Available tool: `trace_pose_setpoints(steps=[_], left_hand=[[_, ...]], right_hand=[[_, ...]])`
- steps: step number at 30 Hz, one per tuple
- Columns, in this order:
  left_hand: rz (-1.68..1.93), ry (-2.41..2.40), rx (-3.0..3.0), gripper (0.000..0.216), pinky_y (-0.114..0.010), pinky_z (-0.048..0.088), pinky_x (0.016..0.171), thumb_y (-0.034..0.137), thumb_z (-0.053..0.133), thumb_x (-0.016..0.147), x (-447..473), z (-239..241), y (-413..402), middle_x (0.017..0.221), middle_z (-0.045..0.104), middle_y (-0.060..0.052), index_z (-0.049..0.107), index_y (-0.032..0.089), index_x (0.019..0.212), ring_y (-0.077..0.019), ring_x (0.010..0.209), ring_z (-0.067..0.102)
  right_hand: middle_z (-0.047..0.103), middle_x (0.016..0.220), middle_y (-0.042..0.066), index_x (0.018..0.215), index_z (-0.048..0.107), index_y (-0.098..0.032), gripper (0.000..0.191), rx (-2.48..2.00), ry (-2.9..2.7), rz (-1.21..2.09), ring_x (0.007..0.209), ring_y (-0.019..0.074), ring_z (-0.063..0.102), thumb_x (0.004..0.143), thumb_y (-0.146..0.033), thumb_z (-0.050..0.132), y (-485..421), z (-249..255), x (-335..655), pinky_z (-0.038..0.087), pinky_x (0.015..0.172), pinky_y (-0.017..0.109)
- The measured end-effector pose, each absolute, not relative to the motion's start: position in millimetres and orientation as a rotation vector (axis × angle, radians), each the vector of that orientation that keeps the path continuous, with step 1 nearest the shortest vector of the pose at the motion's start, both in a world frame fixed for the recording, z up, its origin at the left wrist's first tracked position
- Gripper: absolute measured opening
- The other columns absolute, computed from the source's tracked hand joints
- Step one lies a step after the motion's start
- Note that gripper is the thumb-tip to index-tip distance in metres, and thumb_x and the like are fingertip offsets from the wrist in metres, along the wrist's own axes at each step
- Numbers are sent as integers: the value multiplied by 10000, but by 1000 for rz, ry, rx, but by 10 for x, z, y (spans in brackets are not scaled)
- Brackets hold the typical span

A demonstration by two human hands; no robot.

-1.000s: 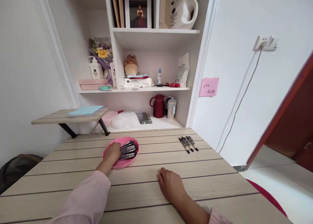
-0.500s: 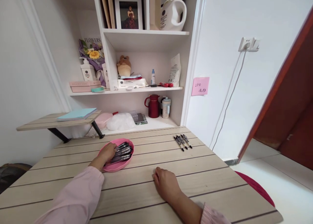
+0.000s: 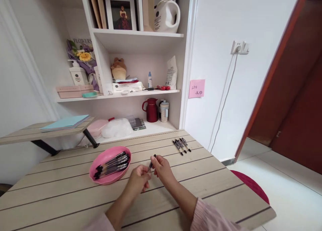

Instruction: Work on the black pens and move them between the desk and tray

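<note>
A dark pen (image 3: 151,164) is held between my two hands above the middle of the table. My left hand (image 3: 138,181) pinches its lower end, while my right hand (image 3: 162,167) grips it near the upper end. Left of my hands stands a pink bowl (image 3: 94,160) with a wavy rim. Several black and clear pens (image 3: 114,165) lie in it side by side. Farther back on the right, another group of pens (image 3: 180,145) lies in a slanted row on the table.
The slatted wooden table (image 3: 75,204) meets a white shelf unit at the back. A raised wooden stand (image 3: 17,134) with blue paper (image 3: 65,122) is at the left. A red jug (image 3: 152,110) and a tumbler (image 3: 164,111) stand on the lowest shelf. A red stool (image 3: 250,187) is beside the table.
My left hand has left the pink bowl and moved right with a pen. My right hand has risen to meet it and grips the pen too. The view has turned slightly right.
</note>
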State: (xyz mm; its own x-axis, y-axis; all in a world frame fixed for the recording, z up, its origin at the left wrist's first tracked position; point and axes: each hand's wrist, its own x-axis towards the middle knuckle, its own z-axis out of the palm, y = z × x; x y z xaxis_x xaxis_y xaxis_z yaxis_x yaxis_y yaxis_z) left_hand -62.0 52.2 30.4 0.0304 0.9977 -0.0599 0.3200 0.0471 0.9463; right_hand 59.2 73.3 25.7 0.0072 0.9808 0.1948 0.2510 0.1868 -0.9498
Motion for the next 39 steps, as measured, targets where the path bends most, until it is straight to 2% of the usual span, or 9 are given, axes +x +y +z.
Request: trace_pose_setpoints(steps=[3,8,11,18,22,26,30,33,39], left_hand=[[1042,1403,1309,201,-179,208,321,379,536,676,-389,141,443,486,465,66,469,189,684,-56,296,377],[1083,1302,1121,237,-171,123,335,409,552,683,-299,73,380,472,481,55,476,187,655,-33,300,314],[1005,1104,907,277,-161,94,349,431,593,657,-324,101,340,520,506,47,512,177,732,-12,319,268],[885,910,765,425,-160,89,345,400,646,630,-412,161,335,527,477,74,528,201,987,-2,314,222],[888,868,762,398,-163,109,334,380,634,657,-423,162,346,535,478,78,530,206,999,-3,306,236],[888,852,749,382,-162,108,336,363,625,672,-440,163,347,541,480,78,528,205,1007,1,309,236],[848,839,754,406,-168,99,335,381,625,667,-457,148,358,530,482,77,526,204,1019,-4,300,250],[843,834,766,422,-174,99,328,391,627,660,-457,127,365,527,489,76,526,201,1024,-7,290,257],[855,819,782,404,-175,116,324,395,599,691,-451,100,370,528,496,71,523,196,1033,-9,290,259]], right_hand=[[431,469,-42,534,409,-196,378,-1307,-1393,733,455,105,412,786,-477,383,853,173,556,297,453,218],[538,562,6,589,450,-195,357,-1394,-1433,688,529,126,474,836,-395,287,905,-14,549,341,518,232],[516,538,4,598,449,-198,364,-1404,-1336,709,529,132,475,839,-402,267,986,-17,628,354,522,235],[436,492,-50,721,479,-186,361,-1208,-1012,1101,369,91,396,778,-516,345,1108,103,859,303,367,204],[529,622,-13,815,467,-181,379,-1184,-993,1218,461,103,536,779,-534,333,1090,92,872,401,418,204],[578,631,22,826,511,-153,285,-1476,-1288,1027,538,121,574,797,-403,376,1222,51,1007,443,492,226],[619,653,55,790,570,-145,163,-1702,-1434,782,642,167,589,717,-281,518,1521,161,1352,428,561,251],[644,851,119,879,580,-136,231,-1881,-1536,539,834,219,582,650,-171,572,1769,312,1601,412,668,286],[659,906,116,840,637,-169,209,-2039,-1840,324,904,228,587,658,-95,565,2096,443,1695,406,712,289]])
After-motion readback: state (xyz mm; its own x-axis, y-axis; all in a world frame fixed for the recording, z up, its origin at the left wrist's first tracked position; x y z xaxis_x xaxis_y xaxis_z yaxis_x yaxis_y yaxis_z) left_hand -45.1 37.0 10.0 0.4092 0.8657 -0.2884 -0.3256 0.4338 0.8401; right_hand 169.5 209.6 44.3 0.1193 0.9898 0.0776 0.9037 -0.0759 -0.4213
